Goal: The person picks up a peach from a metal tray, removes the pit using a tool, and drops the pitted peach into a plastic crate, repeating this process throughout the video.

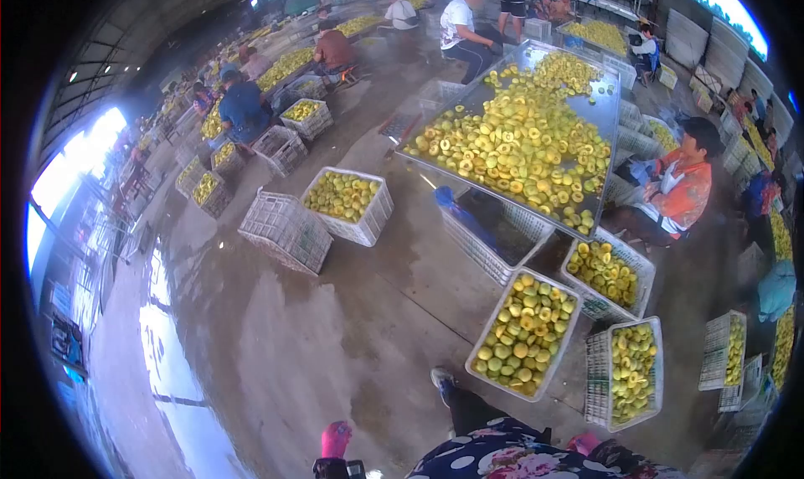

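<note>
My left hand, in a pink glove, hangs low at the bottom of the view, over the wet floor. Nothing shows in it, but its fingers are too small and turned away to make out. Mostly hidden beside my flowered clothing is my right hand, of which only a bit of pink glove shows. Nearest to it are a white crate of yellow-green fruit and another crate filled with cut fruit. Both crates stand on the floor in front of me, apart from my hands.
A metal table ahead bears a heap of halved fruit. Beside it sits a person in orange. An open crate with a blue item stands below the table. More crates stand left; several people work farther back.
</note>
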Available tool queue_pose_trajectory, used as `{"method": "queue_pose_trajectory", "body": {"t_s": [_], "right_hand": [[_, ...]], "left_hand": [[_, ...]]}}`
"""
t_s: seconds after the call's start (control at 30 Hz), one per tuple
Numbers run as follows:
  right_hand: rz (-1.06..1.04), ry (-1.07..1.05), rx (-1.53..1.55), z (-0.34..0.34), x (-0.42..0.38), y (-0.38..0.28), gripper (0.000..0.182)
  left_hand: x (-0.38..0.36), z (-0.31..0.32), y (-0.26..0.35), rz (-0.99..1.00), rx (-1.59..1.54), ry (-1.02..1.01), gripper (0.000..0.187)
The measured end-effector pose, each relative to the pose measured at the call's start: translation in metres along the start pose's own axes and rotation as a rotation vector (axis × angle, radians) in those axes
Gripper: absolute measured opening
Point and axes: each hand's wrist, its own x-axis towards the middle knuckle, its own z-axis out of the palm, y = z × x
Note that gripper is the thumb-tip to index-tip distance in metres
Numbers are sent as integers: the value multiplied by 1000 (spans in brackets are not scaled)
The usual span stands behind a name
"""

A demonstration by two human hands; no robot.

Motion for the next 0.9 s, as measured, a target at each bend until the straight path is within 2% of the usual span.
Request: {"method": "queue_pose_trajectory", "body": {"t_s": [0.07, 0.1, 0.13, 0.17, 0.23, 0.27, 0.3, 0.33, 0.37, 0.47, 0.57, 0.6, 0.67, 0.7, 0.73, 0.8, 0.83, 0.9], "right_hand": [[-58, -20, -160, 15, -20, -26, 25], [-112, -132, -196, 117, 45, -105, 21], [-129, -151, -210, 126, 72, -125, 20], [-152, -177, -158, 140, 106, -149, 19], [-159, -233, 135, 155, 173, -191, 17], [-165, -315, 376, 160, 217, -204, 17], [-290, -164, 61, 187, 158, -299, 19], [-790, -103, -367, 202, 133, -361, 21], [-444, -202, 278, 221, 116, -408, 27], [-420, -149, 221, 232, 139, -489, 29], [-314, 34, 340, 236, 142, -520, 24], [-549, 49, 182, 232, 168, -494, 21], [-242, 159, 413, 238, 179, -467, 17], [-208, 308, 249, 245, 185, -445, 23], [-286, 258, 151, 255, 167, -467, 21], [-229, 220, -85, 275, 164, -473, 21], [-191, 209, -128, 285, 166, -481, 21], [-122, 196, -124, 301, 174, -509, 21]], "left_hand": [[0, 25, 22, 145, -10, -53, 32], [72, -43, 103, 270, 185, 61, 30], [103, -29, 127, 391, 304, 101, 28], [126, -25, 145, 500, 434, 140, 26], [165, -32, 154, 432, 203, 19, 23], [182, -40, 165, 417, 217, -5, 22], [201, -48, 175, 403, 231, -28, 21], [215, -55, 186, 401, 368, -17, 21], [230, -60, 197, 400, 504, -4, 21], [281, -56, 250, 228, 503, -74, 21], [377, -51, 283, 387, 506, -174, 22], [409, -51, 303, 421, 611, -169, 19], [473, -37, 357, 503, 797, -153, 14], [497, -33, 387, 519, 795, -196, 16], [522, -25, 428, 538, 792, -236, 19], [542, -7, 530, 561, 814, -289, 22], [537, 3, 583, 568, 838, -301, 22], [567, 24, 639, 705, 804, -254, 22]]}}
